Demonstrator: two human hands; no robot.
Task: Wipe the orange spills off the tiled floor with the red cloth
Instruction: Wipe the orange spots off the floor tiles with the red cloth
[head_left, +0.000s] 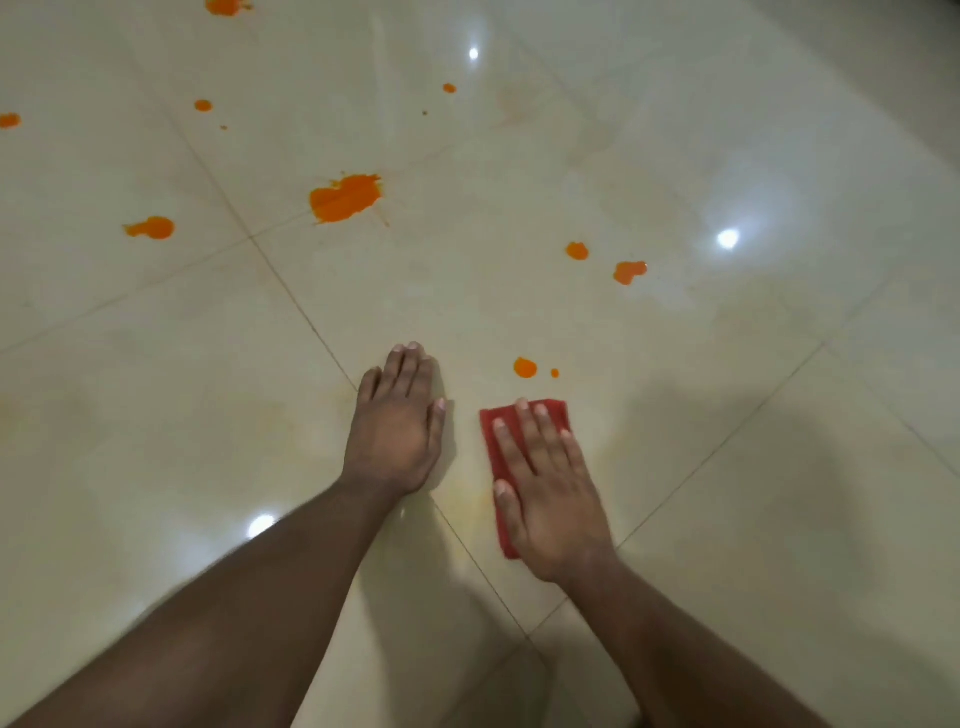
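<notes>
Red cloth (498, 431) flat on the tiled floor (675, 156), pinned under the right hand (545, 493), fingers straight and spread. Just beyond the cloth, a small orange drop (525, 368). Left of the cloth, left hand (397, 431) pressed flat on bare tile, fingers together. Far beyond the cloth, leftward, the largest orange spill (345, 198).

Glossy cream floor tiles (675, 130) meet in thin diagonal grout lines (291, 291); bright ceiling-light reflections (728, 238) glint on them, with soft shadows.
</notes>
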